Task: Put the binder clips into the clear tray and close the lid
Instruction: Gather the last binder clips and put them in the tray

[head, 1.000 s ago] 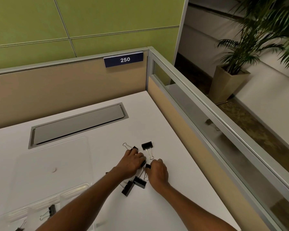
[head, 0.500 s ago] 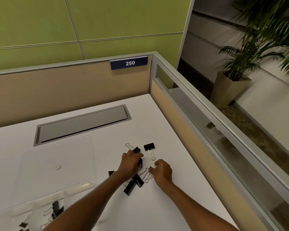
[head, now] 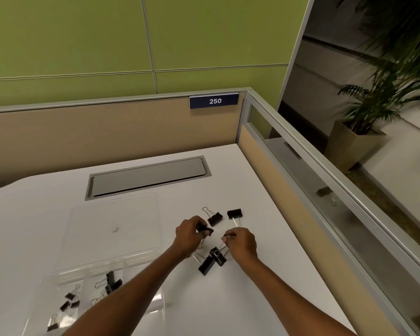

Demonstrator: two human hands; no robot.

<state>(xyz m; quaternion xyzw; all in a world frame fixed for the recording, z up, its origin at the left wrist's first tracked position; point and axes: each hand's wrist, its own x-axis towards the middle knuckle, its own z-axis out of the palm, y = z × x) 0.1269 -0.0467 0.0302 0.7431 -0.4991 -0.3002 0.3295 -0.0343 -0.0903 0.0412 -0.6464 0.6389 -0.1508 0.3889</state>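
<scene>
Head view shows black binder clips (head: 210, 260) lying loose on the white desk (head: 252, 287) between both hands, with two more (head: 215, 218) at 12 o'clock of them. Left hand (head: 189, 238) is curled shut around one clip (head: 204, 230); right hand (head: 241, 242) pinches the wire handle of another. At 8 o'clock sits the clear tray (head: 49, 284), its lid (head: 114, 221) open flat, several clips (head: 110, 283) inside.
</scene>
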